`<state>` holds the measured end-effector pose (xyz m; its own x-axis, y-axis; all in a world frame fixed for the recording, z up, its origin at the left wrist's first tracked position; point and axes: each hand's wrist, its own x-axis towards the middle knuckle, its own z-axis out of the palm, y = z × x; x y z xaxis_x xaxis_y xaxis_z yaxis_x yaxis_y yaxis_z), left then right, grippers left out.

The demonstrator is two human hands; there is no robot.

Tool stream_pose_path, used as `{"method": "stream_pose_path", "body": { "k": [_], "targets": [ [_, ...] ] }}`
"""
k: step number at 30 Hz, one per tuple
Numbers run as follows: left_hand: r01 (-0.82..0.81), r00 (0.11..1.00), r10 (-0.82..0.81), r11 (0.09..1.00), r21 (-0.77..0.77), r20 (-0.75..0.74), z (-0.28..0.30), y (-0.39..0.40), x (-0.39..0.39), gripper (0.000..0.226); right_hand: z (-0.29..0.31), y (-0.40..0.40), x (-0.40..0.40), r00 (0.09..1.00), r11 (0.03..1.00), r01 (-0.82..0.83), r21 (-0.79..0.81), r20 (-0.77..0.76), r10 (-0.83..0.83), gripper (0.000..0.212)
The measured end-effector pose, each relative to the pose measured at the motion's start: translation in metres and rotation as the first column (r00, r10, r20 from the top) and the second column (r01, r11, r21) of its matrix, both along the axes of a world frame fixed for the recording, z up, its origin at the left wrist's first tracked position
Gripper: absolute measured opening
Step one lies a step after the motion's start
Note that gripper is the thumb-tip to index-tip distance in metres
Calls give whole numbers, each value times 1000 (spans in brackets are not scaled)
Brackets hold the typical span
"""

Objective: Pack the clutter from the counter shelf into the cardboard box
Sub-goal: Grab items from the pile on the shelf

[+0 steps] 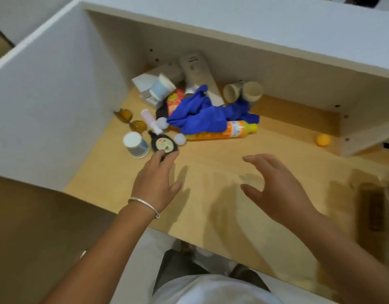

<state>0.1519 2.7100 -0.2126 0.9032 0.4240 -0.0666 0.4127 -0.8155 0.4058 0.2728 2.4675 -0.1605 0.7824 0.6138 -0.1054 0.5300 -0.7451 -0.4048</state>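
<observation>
Clutter lies on the wooden shelf (211, 172) under a white counter top. My left hand (156, 181), with a silver bangle, reaches toward a small black bottle (163, 144); its fingertips touch the bottle's near end, fingers apart. My right hand (274, 185) hovers open above bare shelf, holding nothing. Behind lie a blue cloth (202, 113) over a yellow-orange bottle (230, 130), a white remote (198, 73), two cardboard-coloured cups (244, 91), a pale blue paper cup (136, 144), sunglasses (130, 120), a pink tube (149, 119) and two white balls (180, 139).
An orange ball (323, 140) rests at the far right by the white side panel (364, 130). A white box (145, 84) and a lying blue cup (163, 86) sit at the back left. A white wall panel (57, 95) bounds the left. A brown cardboard surface (46, 227) lies lower left.
</observation>
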Motion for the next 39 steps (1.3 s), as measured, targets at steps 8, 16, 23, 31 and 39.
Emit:
{"method": "stream_pose_path", "body": {
  "k": [8, 16, 23, 31, 39],
  "targets": [
    [-198, 979, 199, 980, 24, -49, -29, 93, -29, 74, -56, 116, 4, 984, 983, -165, -76, -79, 159, 74],
    [-232, 972, 232, 972, -32, -26, -42, 146, 14, 87, -95, 209, 39, 973, 963, -230, -144, -1, 232, 62],
    [2, 994, -20, 987, 160, 109, -29, 159, 95, 51, -106, 230, 57, 949, 917, -267, -296, 86, 304, 58],
    [131, 949, -54, 964, 232, -309, -53, 146, 162, 41, -110, 225, 57, 912, 885, -299, -357, 165, 375, 43],
    [96, 979, -36, 950, 297, -199, -39, 130, 152, 41, -86, 171, 54, 912, 934, -297, -197, 231, 339, 38]
  ]
}}
